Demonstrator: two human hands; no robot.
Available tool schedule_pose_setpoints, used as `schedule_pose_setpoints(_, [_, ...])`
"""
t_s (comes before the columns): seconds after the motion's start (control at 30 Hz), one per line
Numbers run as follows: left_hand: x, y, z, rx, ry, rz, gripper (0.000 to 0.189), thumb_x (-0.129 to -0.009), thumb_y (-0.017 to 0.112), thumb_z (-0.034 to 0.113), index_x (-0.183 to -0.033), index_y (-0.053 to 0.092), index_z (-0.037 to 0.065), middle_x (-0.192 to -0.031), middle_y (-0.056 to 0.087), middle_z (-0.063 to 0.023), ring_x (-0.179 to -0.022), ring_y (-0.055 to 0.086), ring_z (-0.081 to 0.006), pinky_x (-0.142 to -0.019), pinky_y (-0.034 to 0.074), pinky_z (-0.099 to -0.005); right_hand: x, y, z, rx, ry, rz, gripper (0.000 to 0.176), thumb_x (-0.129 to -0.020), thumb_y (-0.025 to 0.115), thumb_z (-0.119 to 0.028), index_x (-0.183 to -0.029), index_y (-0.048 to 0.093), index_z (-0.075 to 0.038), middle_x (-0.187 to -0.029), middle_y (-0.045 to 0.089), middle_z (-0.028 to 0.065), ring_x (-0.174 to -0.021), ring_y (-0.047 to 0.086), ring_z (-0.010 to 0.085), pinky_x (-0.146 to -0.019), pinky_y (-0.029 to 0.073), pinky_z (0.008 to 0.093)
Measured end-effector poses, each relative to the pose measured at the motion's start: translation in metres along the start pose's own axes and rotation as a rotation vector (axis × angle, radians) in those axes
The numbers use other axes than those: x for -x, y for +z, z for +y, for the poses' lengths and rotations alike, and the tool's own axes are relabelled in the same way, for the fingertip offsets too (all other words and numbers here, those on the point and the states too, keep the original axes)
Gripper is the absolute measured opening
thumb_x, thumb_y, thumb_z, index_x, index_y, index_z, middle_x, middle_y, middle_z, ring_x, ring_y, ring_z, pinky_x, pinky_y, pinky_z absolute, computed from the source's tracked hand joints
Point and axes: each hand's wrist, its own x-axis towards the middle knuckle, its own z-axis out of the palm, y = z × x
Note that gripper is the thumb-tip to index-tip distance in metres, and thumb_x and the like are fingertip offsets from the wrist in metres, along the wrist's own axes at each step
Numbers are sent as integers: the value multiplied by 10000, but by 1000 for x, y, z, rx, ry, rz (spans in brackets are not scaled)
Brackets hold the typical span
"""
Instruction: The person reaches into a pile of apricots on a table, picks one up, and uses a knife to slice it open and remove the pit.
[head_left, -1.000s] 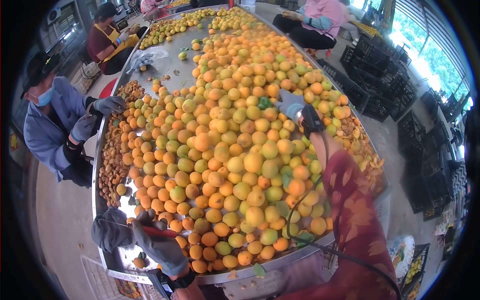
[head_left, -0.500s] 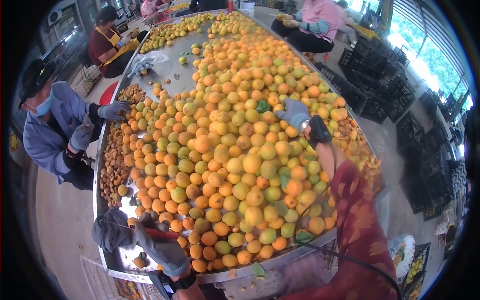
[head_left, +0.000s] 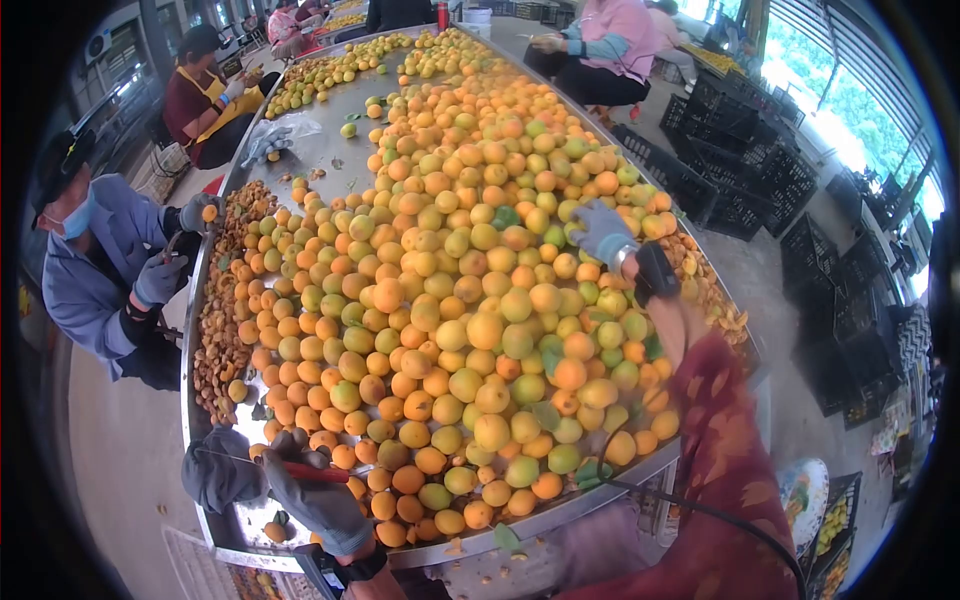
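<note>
- The right hand (head_left: 603,232), gloved in grey, is reaching palm down over the far right part of the fruit pile (head_left: 485,330); its fingers are spreading loosely, and no fruit is showing in them, though the palm is facing away.
- The left hand (head_left: 322,505), also gloved, is closing around a red-handled tool (head_left: 318,472) beside the near left corner; a small orange thing is showing by its fingertips, and I cannot tell whether they are gripping it.
- The step in hand seems to be reaching among the fruits with the right hand while the left is steadying the tool. Taking a fruit from there would be calling for fingertips slipping between tightly packed neighbours and closing gently.
- A dark grey cloth (head_left: 222,470) is lying just beside the left fingers, over the rim of the metal table (head_left: 255,560).
- The yellow, orange and greenish fruits are covering much of the table, with a green leaf (head_left: 507,217) lying among them.
- Brown pieces (head_left: 215,350) are lining the left edge; orange pieces (head_left: 705,280) are lying along the right.
- Across the left edge, a co-worker (head_left: 90,270) is holding an orange fruit (head_left: 209,213).
- Beyond the right edge, black crates (head_left: 740,165) are standing on the floor.
</note>
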Motion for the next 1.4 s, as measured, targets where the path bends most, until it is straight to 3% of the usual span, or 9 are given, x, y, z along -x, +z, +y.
schedule_pose_setpoints(0.1, [2, 5, 1, -53, 6, -16, 430, -1008, 383, 375, -1067, 561, -12, -908, 570, -50, -712, 463, -91, -623, 398, -208, 35, -11, -9, 87, -179, -80, 339, -843, 583, -290, -1148, 571, -141, -1136, 547, 114, -1048, 528, 359, -901, 454, 454])
schedule_pose_setpoints(0.17, [2, 4, 0, -52, 6, -62, 435, -1010, 377, 377, -1075, 559, -12, -916, 566, -53, -726, 464, -96, -632, 402, -216, 69, -6, -33, -189, -171, -211, 291, -857, 579, -268, -1116, 573, -134, -1110, 540, 97, -1048, 505, 350, -899, 451, 445])
schedule_pose_setpoints(0.3, [1, 5, -3, -114, 34, -35, 437, -1009, 376, 379, -1075, 559, -12, -924, 565, -47, -740, 460, -98, -646, 402, -221, 106, 0, -42, -37, -230, -73, 288, -861, 585, -263, -1117, 569, -132, -1113, 549, 100, -1066, 499, 338, -911, 444, 430])
schedule_pose_setpoints(0.37, [1, 2, -4, -82, 9, -29, 437, -1009, 376, 378, -1077, 561, -12, -925, 565, -45, -741, 457, -98, -649, 401, -221, 108, 1, -27, -243, -386, -8, 289, -869, 583, -261, -1125, 562, -128, -1103, 566, 97, -1060, 517, 327, -913, 443, 418])
schedule_pose_setpoints(0.43, [1, -1, -2, -48, -14, -26, 430, -1005, 386, 377, -1084, 562, -8, -930, 569, -44, -735, 453, -98, -651, 398, -217, 107, -19, -29, -341, -367, -66, 296, -881, 568, -259, -1143, 565, -120, -1144, 567, 98, -1058, 536, 312, -904, 449, 420])
schedule_pose_setpoints(0.53, [0, -1, -2, 20, -7, -22, 430, -1001, 397, 378, -1088, 566, -7, -930, 576, -47, -726, 452, -96, -651, 400, -218, 91, -33, -19, -426, -70, -62, 294, -889, 559, -271, -1136, 585, -113, -1114, 589, 111, -1040, 557, 316, -892, 455, 419])
schedule_pose_setpoints(0.6, [-2, -5, -5, -6, -2, -29, 426, -1000, 402, 377, -1083, 568, -6, -928, 579, -49, -722, 454, -94, -648, 401, -218, 67, -34, 2, -367, 25, 176, 288, -890, 542, -257, -1128, 604, -107, -1088, 612, 144, -1014, 576, 338, -880, 459, 422])
schedule_pose_setpoints(0.73, [-2, -3, -8, -67, 27, -4, 421, -998, 408, 374, -1073, 571, -7, -919, 585, -53, -705, 461, -92, -634, 400, -217, 5, -8, 45, -286, -83, 340, 284, -886, 521, -220, -1134, 609, -111, -1080, 622, 164, -1005, 578, 357, -873, 460, 428])
schedule_pose_setpoints(1.4, [-6, 12, -17, -194, 72, -1, 428, -997, 397, 382, -1046, 577, -4, -912, 594, -70, -675, 453, -99, -588, 388, -213, -73, 10, 22, 83, 174, -86, 328, -906, 512, -356, -1119, 585, -118, -1115, 631, 136, -1048, 593, 335, -847, 487, 433])
